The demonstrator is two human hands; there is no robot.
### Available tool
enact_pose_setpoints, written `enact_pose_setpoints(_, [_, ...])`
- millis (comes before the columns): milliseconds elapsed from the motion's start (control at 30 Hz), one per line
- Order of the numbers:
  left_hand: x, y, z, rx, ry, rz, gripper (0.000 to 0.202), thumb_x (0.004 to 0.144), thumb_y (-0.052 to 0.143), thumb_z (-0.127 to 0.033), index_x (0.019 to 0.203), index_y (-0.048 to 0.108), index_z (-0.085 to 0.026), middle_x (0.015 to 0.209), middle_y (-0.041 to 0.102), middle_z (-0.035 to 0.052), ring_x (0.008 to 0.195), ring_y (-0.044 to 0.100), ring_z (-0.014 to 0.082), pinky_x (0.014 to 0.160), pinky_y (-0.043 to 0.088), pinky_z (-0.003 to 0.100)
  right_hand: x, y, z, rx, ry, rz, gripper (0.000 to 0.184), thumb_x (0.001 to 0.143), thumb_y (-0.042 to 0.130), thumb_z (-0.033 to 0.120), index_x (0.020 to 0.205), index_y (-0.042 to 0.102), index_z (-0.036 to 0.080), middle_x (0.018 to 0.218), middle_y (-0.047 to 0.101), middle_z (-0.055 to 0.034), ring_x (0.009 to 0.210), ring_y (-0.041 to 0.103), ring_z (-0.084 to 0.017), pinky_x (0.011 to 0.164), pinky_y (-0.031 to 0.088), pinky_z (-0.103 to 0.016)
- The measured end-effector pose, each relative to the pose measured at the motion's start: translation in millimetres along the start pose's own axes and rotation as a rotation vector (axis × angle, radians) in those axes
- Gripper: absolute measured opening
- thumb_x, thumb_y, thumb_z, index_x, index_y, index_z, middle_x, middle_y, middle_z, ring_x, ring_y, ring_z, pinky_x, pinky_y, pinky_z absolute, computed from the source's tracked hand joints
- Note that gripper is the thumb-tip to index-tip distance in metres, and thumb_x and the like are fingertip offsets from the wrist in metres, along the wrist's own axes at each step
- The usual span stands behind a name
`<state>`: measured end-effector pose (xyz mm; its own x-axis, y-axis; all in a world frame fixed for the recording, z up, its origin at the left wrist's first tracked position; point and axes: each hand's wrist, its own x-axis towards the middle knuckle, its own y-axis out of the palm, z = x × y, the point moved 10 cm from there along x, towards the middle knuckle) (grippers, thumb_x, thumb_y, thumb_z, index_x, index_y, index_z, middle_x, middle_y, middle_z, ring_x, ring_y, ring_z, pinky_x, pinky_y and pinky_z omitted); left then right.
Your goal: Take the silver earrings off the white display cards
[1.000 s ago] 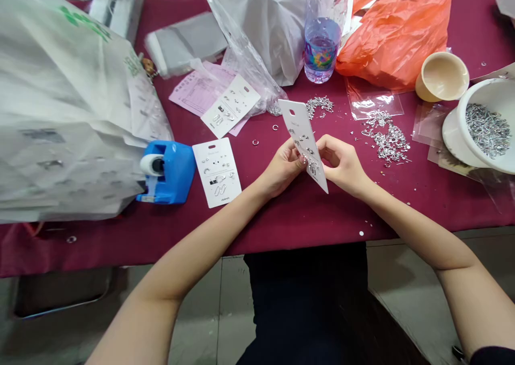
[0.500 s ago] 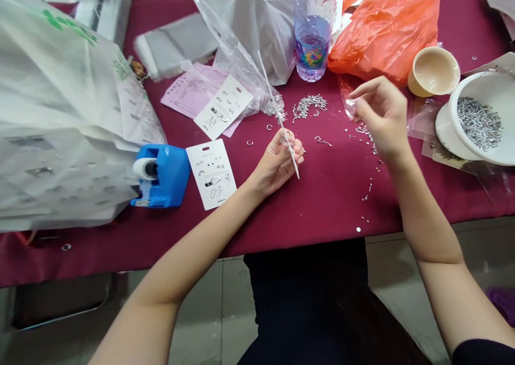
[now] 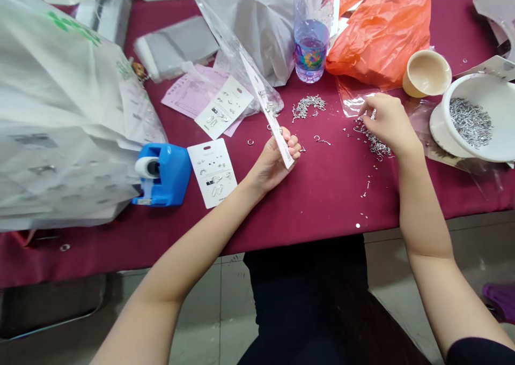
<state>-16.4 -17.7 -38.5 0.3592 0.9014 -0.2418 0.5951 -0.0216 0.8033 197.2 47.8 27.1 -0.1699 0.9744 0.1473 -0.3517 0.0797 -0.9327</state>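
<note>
My left hand (image 3: 277, 158) is closed on a white earring card (image 3: 267, 107), held up off the table and turned almost edge-on. Small silver pieces show along its face. Over at the right, my right hand (image 3: 388, 121) reaches down at a pile of small silver earring pieces (image 3: 378, 146). Its thumb and forefinger are bent together in a pinch; whether a piece is between them is too small to see. A second silver pile (image 3: 309, 106) lies between the hands, beyond them. Two more earring cards, one near (image 3: 212, 173) and one farther (image 3: 223, 105), lie left of my left hand.
A blue tape dispenser (image 3: 163, 174) stands beside a large white plastic bag (image 3: 68, 113). At the back are a water bottle (image 3: 310, 49) and an orange bag (image 3: 382, 32). To the right stand a beige cup (image 3: 427, 73) and a white tub (image 3: 440, 118) of silver pieces.
My right hand has lowered toward the silver pile, its fingers drawing closer together. The card in my left hand has turned slightly, showing more of its face.
</note>
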Motion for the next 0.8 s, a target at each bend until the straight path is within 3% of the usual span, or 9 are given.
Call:
enact_pose_setpoints(133, [0,1.6,0,0.035,0.009,0.047,0.057,0.050,0.101,-0.019,0.068,0.047,-0.018,0.059,0.052,-0.0105,0.050,0.054,0.0005,0.053,0.050,0.010,0,7,-4,-0.069,0.017,0.047,0.022,0.082,0.054,0.005,0.087,0.070,0.018,0.096,0.068,-0.0098,0.096,0.064,-0.027,0.080,0.047,-0.039])
enact_pose_setpoints(467, [-1,2.0,0,0.096,0.002,0.056,0.060,0.048,0.102,-0.032,0.069,0.048,-0.018,0.060,0.052,-0.0107,0.052,0.054,0.0004,0.055,0.050,0.010,2,15,-3,-0.104,0.001,0.112,0.018,0.081,0.054,0.007,0.085,0.067,0.019,0.085,0.066,-0.0070,0.088,0.063,-0.024,0.074,0.044,-0.037])
enact_pose_setpoints(567, [-2,5.0,3,0.077,-0.028,0.072,0.059,0.048,0.102,-0.027,0.069,0.048,-0.017,0.061,0.053,-0.0105,0.053,0.054,0.0005,0.056,0.051,0.010,2,8,1,-0.049,-0.010,0.049,0.014,0.079,0.058,0.008,0.081,0.064,0.020,0.074,0.061,-0.0039,0.077,0.059,-0.021,0.071,0.046,-0.036])
enact_pose_setpoints(700, [-4,10.3,10,0.036,-0.072,0.080,0.056,0.055,0.099,-0.020,0.070,0.045,-0.018,0.060,0.051,-0.0102,0.051,0.054,0.0013,0.054,0.051,0.011,-12,-7,49,0.371,-0.192,-0.109,0.008,0.081,0.066,0.016,0.080,0.062,0.023,0.071,0.061,-0.0017,0.067,0.055,-0.016,0.067,0.051,-0.035])
enact_pose_setpoints(800, [-5,10.6,16,0.044,-0.098,0.079,0.050,0.068,0.093,-0.020,0.071,0.043,-0.019,0.059,0.048,-0.0096,0.051,0.055,0.0028,0.054,0.051,0.012,-31,4,96,0.759,-0.316,-0.038,0.010,0.086,0.070,0.028,0.081,0.062,0.023,0.077,0.064,-0.0016,0.069,0.059,-0.015,0.065,0.055,-0.032])
